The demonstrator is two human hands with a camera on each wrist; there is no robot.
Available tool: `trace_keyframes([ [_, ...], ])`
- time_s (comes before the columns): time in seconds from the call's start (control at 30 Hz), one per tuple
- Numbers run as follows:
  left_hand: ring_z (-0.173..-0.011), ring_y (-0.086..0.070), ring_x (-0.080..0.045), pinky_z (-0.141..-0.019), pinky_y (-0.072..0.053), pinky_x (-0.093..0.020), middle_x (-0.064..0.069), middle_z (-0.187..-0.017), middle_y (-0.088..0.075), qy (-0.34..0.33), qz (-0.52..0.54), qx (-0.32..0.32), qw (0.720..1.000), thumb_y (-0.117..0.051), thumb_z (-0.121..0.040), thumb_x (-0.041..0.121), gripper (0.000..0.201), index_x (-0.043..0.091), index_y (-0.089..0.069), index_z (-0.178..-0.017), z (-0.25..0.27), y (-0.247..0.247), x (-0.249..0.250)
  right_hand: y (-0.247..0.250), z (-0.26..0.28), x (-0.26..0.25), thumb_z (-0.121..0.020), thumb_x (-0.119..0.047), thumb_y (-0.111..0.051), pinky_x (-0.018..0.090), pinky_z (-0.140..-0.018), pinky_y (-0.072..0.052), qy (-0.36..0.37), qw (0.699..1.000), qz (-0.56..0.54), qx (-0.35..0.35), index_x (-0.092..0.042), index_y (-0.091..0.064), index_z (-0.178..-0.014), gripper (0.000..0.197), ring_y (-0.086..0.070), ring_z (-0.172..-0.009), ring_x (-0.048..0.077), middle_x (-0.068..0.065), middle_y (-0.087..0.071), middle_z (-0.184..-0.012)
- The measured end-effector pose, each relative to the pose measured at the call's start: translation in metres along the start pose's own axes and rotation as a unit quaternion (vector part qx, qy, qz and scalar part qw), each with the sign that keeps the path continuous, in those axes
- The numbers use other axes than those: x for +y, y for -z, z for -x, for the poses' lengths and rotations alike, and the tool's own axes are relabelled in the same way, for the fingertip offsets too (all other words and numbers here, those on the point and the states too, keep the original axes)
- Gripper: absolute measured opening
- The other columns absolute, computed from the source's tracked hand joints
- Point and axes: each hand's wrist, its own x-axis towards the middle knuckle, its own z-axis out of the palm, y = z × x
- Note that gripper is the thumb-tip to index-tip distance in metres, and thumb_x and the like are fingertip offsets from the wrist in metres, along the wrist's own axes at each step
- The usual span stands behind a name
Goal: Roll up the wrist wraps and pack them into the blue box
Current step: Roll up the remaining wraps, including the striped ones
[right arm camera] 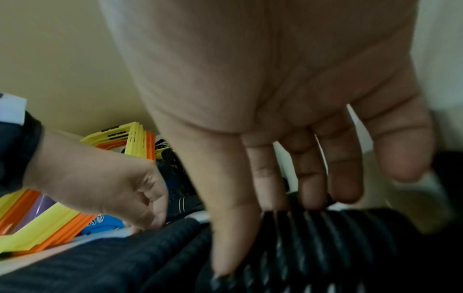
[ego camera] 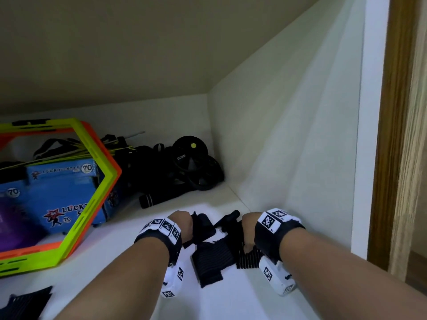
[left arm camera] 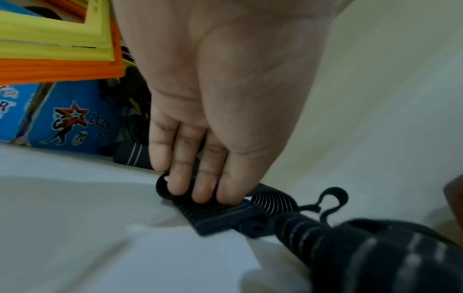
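A black striped wrist wrap lies partly unrolled on the white shelf, between my two hands. My left hand has its fingertips down on the wrap's far end and pinches it beside a small thumb loop. My right hand grips the bunched, ribbed part of the wrap, thumb in front and fingers behind it. The blue box, printed with a red star, stands at the left, partly behind hexagon frames. A second dark wrap lies at the shelf's near left edge.
Yellow-green and orange hexagon frames lean against the blue box. Black roller wheels and tangled straps fill the back corner, with a rolled black band in front of them. The white side wall stands close on the right.
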Motion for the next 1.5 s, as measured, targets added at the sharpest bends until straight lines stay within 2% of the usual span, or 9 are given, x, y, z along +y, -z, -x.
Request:
trace_keyframes([
  [0.1,-0.071,-0.054,-0.018,-0.062,-0.045,-0.028,0.0,-0.067,-0.051,0.018,0.054,0.063,0.996,-0.058,-0.088,0.032,0.033,0.014,-0.049,-0.062,0.001,0.0,-0.01,0.015,0.005,-0.007,-0.054,-0.064,-0.08,0.041,-0.086,-0.057,-0.001,0.999,0.024,-0.048,-0.019,-0.065,-0.085,0.056,-0.072,-0.087,0.025,0.0,-0.075,-0.094],
  [0.37,-0.115,-0.059,-0.024,-0.09,-0.048,-0.03,-0.004,-0.129,-0.058,0.031,0.113,0.034,0.993,-0.064,-0.083,0.058,0.064,0.027,-0.049,-0.137,0.005,-0.018,-0.03,0.016,-0.032,-0.014,-0.059,-0.056,-0.072,0.04,-0.083,-0.058,-0.009,0.998,-0.061,0.032,-0.021,-0.063,-0.088,0.046,-0.069,-0.085,0.024,0.002,-0.072,-0.092],
  [0.47,-0.114,-0.059,-0.019,-0.088,-0.047,-0.026,-0.002,-0.13,-0.06,0.018,0.12,0.028,0.992,-0.067,-0.086,0.047,0.052,0.024,-0.057,-0.131,0.009,-0.017,-0.032,0.006,-0.048,-0.02,-0.071,-0.053,-0.068,0.039,-0.088,-0.057,0.016,0.999,-0.039,0.013,-0.017,-0.065,-0.107,0.051,-0.068,-0.094,0.024,0.002,-0.071,-0.103],
  [0.57,-0.114,-0.058,-0.017,-0.085,-0.044,-0.023,0.003,-0.127,-0.059,0.019,0.141,0.02,0.99,-0.073,-0.083,0.043,0.047,0.025,-0.062,-0.125,0.014,-0.013,-0.037,-0.003,-0.077,-0.021,-0.072,-0.054,-0.065,0.034,-0.079,-0.056,0.012,1.0,-0.002,-0.003,-0.019,-0.063,-0.075,0.035,-0.066,-0.077,0.022,0.001,-0.07,-0.085],
  [0.67,-0.113,-0.06,-0.015,-0.084,-0.045,-0.02,0.007,-0.125,-0.062,0.02,0.138,0.001,0.99,-0.072,-0.086,0.036,0.038,0.024,-0.068,-0.122,0.02,-0.006,-0.038,-0.023,-0.147,-0.016,-0.046,-0.071,-0.061,0.043,-0.077,-0.059,0.027,1.0,0.013,0.0,-0.02,-0.059,-0.053,0.051,-0.066,-0.064,0.024,-0.001,-0.068,-0.068],
  [0.9,-0.093,-0.06,-0.019,-0.073,-0.045,-0.022,0.001,-0.103,-0.062,0.035,0.121,0.024,0.992,-0.059,-0.083,0.008,0.017,0.023,-0.062,-0.089,0.037,0.009,-0.047,-0.017,-0.132,-0.023,-0.019,-0.073,-0.068,0.045,-0.081,-0.055,0.033,0.999,0.037,0.012,-0.039,-0.065,-0.099,0.087,-0.067,-0.083,0.026,-0.005,-0.071,-0.097],
  [1.0,-0.089,-0.065,-0.02,-0.07,-0.047,-0.021,0.0,-0.094,-0.064,0.05,0.123,0.038,0.99,-0.058,-0.078,0.001,0.026,0.027,-0.061,-0.072,0.044,0.018,-0.06,-0.01,-0.137,-0.027,-0.011,-0.072,-0.074,0.048,-0.079,-0.055,0.02,0.999,0.03,-0.012,-0.031,-0.068,-0.083,0.083,-0.069,-0.074,0.026,-0.007,-0.073,-0.081],
  [1.23,-0.056,-0.042,-0.015,-0.048,-0.031,-0.021,0.002,-0.065,-0.047,0.066,0.21,0.201,0.955,-0.046,-0.079,-0.004,0.027,0.022,-0.045,-0.076,0.072,0.04,-0.089,0.028,-0.098,-0.037,-0.048,-0.034,-0.075,0.04,-0.071,-0.059,0.059,0.988,-0.092,0.108,-0.016,-0.066,-0.077,0.036,-0.069,-0.065,0.026,0.004,-0.07,-0.072],
  [1.5,-0.055,-0.052,-0.008,-0.045,-0.036,-0.017,0.0,-0.079,-0.065,0.121,0.365,0.362,0.849,-0.046,-0.095,-0.001,0.035,0.018,-0.075,-0.089,0.085,0.112,-0.106,0.105,-0.057,-0.046,-0.078,0.009,-0.054,0.019,-0.061,-0.045,0.18,0.827,-0.448,0.287,-0.022,-0.067,-0.113,0.049,-0.062,-0.072,0.019,0.001,-0.065,-0.087],
])
